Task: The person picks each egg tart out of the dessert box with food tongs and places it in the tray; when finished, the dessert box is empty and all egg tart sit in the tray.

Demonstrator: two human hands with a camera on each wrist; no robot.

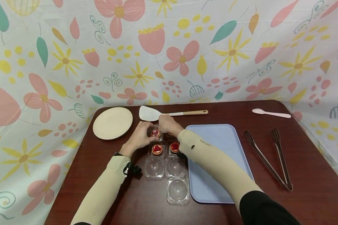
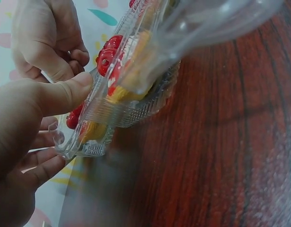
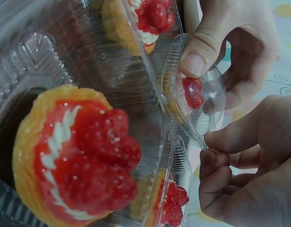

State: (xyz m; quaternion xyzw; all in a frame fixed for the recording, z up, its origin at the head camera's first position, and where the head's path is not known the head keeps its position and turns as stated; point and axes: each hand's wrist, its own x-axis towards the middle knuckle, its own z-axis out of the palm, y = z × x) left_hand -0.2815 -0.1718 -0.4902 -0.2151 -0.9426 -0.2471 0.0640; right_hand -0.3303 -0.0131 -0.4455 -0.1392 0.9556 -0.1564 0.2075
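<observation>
My left hand [image 1: 140,136] grips the side of a small clear plastic container [image 1: 158,136] in the back left of a cluster. Inside it sits a tart [image 1: 155,133] with glossy red fruit, under a clear domed lid [image 3: 212,101]. At that container's far edge my right hand [image 1: 169,124] pinches the lid's corner between thumb and curled forefinger, as the right wrist view shows. Nearer to me, two tarts [image 1: 157,149] [image 1: 174,147] sit in uncovered containers. My right wrist partly hides another tart [image 1: 171,133].
Clear domed plastic pieces [image 1: 155,167] lie in front of the tarts. A blue tray [image 1: 214,162] is on the right, beyond it metal tongs [image 1: 270,165] and a pale pink spatula [image 1: 271,113]. A cream plate [image 1: 112,123] and a white turner [image 1: 150,113] lie at the back.
</observation>
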